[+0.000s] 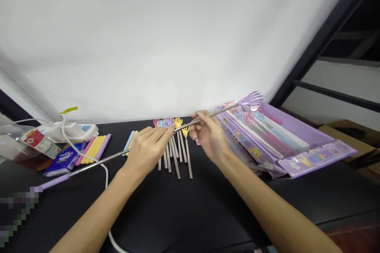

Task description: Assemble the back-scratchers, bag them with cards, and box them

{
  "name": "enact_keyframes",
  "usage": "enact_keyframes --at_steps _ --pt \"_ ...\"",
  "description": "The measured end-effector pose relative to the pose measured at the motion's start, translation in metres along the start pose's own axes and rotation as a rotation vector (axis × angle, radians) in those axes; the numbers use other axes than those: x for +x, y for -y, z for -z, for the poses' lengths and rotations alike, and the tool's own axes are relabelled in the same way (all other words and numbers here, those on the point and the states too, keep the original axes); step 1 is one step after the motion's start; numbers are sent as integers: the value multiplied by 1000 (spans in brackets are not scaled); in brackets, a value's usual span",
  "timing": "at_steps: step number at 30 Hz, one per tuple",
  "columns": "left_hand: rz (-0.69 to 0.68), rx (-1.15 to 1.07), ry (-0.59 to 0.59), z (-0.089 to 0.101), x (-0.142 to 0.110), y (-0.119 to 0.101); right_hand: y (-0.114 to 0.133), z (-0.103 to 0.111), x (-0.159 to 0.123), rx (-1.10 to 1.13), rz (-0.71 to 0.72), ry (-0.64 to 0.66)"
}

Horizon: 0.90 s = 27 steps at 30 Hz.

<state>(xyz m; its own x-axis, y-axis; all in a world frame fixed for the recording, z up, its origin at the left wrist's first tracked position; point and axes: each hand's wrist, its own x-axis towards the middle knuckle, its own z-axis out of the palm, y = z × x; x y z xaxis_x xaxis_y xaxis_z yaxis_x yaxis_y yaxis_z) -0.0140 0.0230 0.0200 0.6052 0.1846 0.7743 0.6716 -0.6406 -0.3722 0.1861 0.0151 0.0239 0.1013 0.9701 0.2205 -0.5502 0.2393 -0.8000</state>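
Kinda nervous watching this telescopic back scratcher [184, 126]: it's stretched way out, slanting above the back half of the black table [166, 213]. If the right end swings, the purple claw [251, 99] could snag the display box [297, 122] near the table's back right corner; can't tell if they're touching. Other end's sketchy too: toward the left edge the shaft crosses the white cable [107, 176], so a dip there might hook it. And a loose grip could drop the thing onto the loose back scratchers [175, 162] by the middle of the back edge.

Pose-wise, the 2 hands reach in from opposite front corners. Left hand [150, 146] is wrapped over the shaft, knuckles up; right hand [206, 128] has its fingers curled narrow around it, thumb uppermost. Can't tell how tight.
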Motion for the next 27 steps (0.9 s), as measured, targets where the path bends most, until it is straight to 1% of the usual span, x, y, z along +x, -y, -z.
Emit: enact_keyframes --at_steps 2,4,8,10,11,13,14,16,17,18,20,22,23,25,27 --pt "27 9 -24 0 0 -1 10 7 6 60 62 -171" --pt "50 5 -34 0 -2 2 25 22 16 96 130 -313" --pt "17 -11 -9 0 -5 7 55 59 33 93 262 -483" --pt "4 -14 -18 -1 -4 9 60 69 36 94 329 -552" --pt "-1 -12 -29 -1 -3 9 58 70 36 90 348 -576" --pt "-10 -1 -45 -2 -1 8 45 62 33 70 333 -582" --pt "-15 5 -48 -2 0 7 37 54 31 57 298 -558" --pt "-14 16 -43 -1 2 6 20 38 25 44 190 -458" --pt "-10 17 -40 0 2 6 15 32 23 53 142 -396" --pt "-6 15 -34 2 1 7 13 28 22 64 107 -368" --pt "12 14 -22 5 -1 11 19 31 24 88 109 -400" --pt "30 24 -8 8 -3 16 32 43 27 113 194 -523" --pt "40 34 -4 8 -4 18 37 48 29 105 227 -555" --pt "49 44 1 7 -3 19 38 52 29 98 247 -570" --pt "39 32 15 4 -2 15 28 45 25 103 187 -521"
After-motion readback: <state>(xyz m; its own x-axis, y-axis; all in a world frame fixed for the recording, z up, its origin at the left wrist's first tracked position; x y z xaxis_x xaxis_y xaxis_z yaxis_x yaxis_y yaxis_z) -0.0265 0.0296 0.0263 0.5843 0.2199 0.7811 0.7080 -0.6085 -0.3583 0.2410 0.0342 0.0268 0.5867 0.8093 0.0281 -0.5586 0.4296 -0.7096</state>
